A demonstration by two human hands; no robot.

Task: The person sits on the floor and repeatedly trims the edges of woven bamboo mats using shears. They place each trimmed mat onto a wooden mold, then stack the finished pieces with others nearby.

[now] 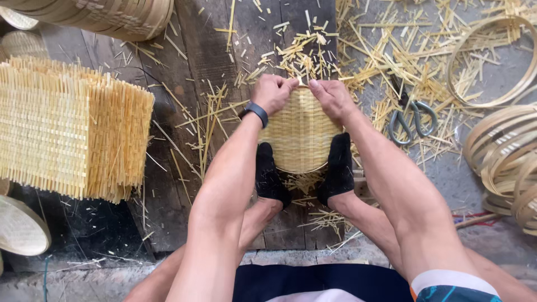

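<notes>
Fingers curled tight on both sides: left hand [272,92] and right hand [333,98] pinch the far rim of the round woven basket [299,134], gripped between two black-socked feet [269,174]. Scissors [413,118] lie just right among bamboo offcuts [391,61].

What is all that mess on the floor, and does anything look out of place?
Cut straw-coloured slivers lie scattered over the boards and floor beyond the round woven basket, which the left hand and right hand grip at its far rim. Scissors lie among the slivers, partly buried. Nothing looks broken.
</notes>
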